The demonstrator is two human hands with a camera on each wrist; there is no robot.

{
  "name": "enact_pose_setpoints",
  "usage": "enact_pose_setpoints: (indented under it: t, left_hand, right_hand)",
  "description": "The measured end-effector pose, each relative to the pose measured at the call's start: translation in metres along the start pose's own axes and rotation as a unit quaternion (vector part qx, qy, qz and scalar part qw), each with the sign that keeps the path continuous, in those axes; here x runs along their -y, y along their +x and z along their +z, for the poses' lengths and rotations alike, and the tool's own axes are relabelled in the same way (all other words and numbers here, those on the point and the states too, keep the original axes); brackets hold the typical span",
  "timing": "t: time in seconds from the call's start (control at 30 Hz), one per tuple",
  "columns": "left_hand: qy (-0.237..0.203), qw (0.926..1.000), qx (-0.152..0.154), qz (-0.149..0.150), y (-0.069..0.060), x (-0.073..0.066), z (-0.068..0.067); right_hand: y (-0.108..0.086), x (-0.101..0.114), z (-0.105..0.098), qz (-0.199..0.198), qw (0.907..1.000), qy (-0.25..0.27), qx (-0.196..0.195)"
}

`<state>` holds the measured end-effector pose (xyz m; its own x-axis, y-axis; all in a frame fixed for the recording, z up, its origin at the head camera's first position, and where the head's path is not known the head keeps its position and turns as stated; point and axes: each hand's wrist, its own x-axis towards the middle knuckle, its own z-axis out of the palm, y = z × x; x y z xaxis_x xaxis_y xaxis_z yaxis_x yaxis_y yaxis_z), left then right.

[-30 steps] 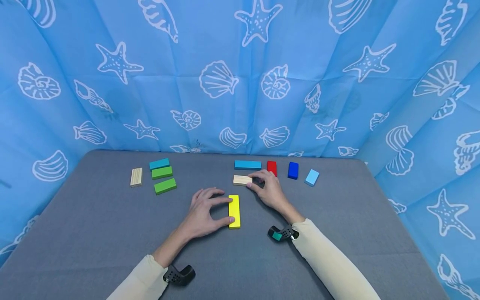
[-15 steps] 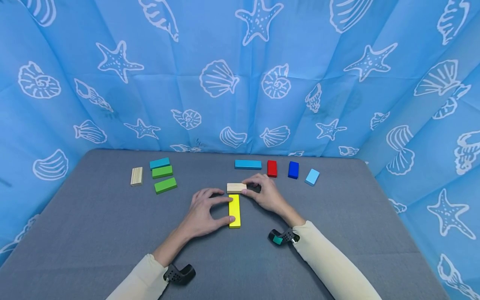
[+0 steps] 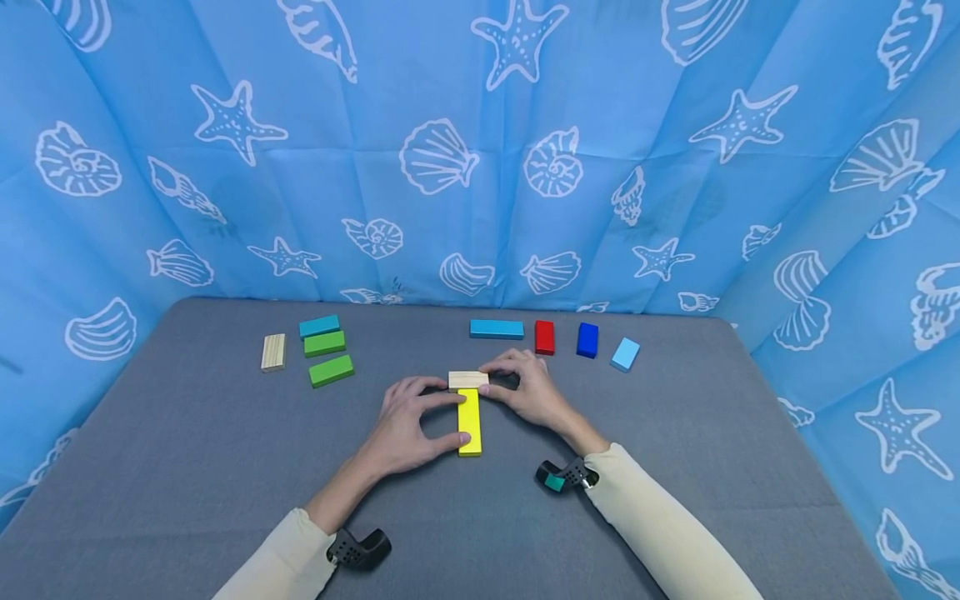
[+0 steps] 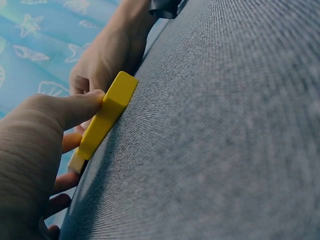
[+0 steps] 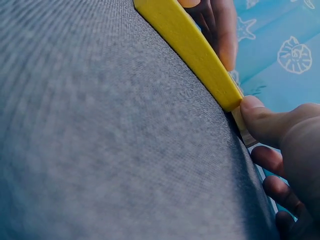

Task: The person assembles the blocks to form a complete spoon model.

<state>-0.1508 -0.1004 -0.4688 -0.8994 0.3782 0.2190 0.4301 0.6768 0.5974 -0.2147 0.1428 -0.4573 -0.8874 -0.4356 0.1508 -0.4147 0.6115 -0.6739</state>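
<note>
Midway between the tabletop's (image 3: pixel 480 533) side edges, by head view, I saw the left hand (image 3: pixel 403 429), widely spread, gripping the yellow block (image 3: pixel 468 423); the right hand (image 3: pixel 531 392) narrowly pinched a wooden block (image 3: pixel 463 380) across its far end. Left wrist view, then right: both blocks abutted.

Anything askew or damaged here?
No visible damage. The far-right light blue block sits askew, odd beside the squarer red block and dark blue block. The nearer green block at left also slants. The yellow block and held wooden block look tidy.

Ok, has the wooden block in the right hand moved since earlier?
Yes, the wooden block moved left and toward the yellow block, which stayed put.
</note>
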Motion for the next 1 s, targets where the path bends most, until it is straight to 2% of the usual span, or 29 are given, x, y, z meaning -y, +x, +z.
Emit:
enact_pose_setpoints:
  t: [0.2, 0.5, 0.7, 1.0]
  left_hand:
    - [-0.001, 1.0, 0.0, -0.002, -0.0002, -0.0008, -0.0001]
    - [-0.001, 1.0, 0.003, -0.004, -0.0003, -0.0006, 0.0007]
    - [-0.002, 0.9999, -0.003, 0.016, -0.0006, 0.0008, 0.0006]
    - [-0.01, 0.999, 0.017, 0.041, 0.0002, 0.0021, -0.0003]
  right_hand:
    - [-0.0008, 0.0, 0.0005, -0.014, 0.9999, 0.001, -0.004]
    - [-0.0019, -0.0004, 0.0009, -0.01, 0.9999, 0.005, -0.004]
    - [-0.0021, -0.0005, 0.0009, -0.017, 0.9998, 0.005, -0.007]
    - [-0.0022, -0.0004, -0.0012, -0.018, 0.9998, 0.013, -0.002]
